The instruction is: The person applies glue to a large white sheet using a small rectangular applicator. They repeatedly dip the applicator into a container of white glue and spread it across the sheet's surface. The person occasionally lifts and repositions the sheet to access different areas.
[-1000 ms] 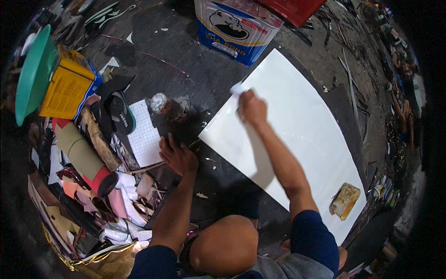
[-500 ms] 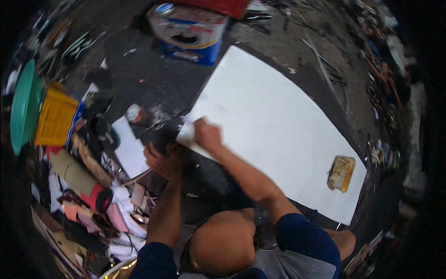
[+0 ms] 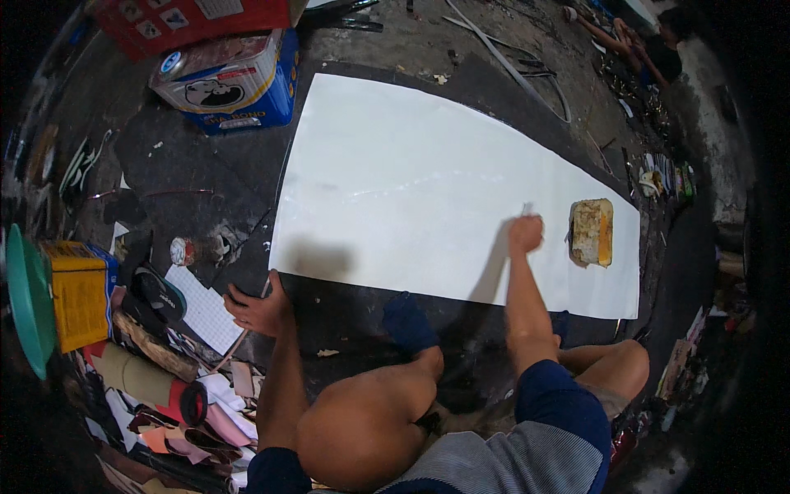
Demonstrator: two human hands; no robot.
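A large white sheet [image 3: 411,181] lies on a dark mat, with faint wet-looking streaks across it. My right hand [image 3: 527,234] is closed low over the sheet's right part, left of the crusted yellowish block-shaped container [image 3: 591,233]. A small pale tip [image 3: 527,209] pokes out past its fingers; the rest of what it grips is hidden. By the sheet's near left corner, my left hand [image 3: 262,308] has its fingers apart, one fingertip close to the edge. Whether it touches the sheet, I cannot tell.
A blue-and-white tin [image 3: 226,86] stands beyond the sheet's left, beside a red box [image 3: 197,20]. At left are a jar [image 3: 195,250], lined paper [image 3: 204,311], a black slipper [image 3: 159,292], a yellow tin [image 3: 78,292], a green basin [image 3: 31,300] and scraps [image 3: 210,403]. Another person [image 3: 650,49] is far right.
My right hand has swept from the sheet's left corner to its right part. The left hand stays near the left corner. The whole view has shifted and turned.
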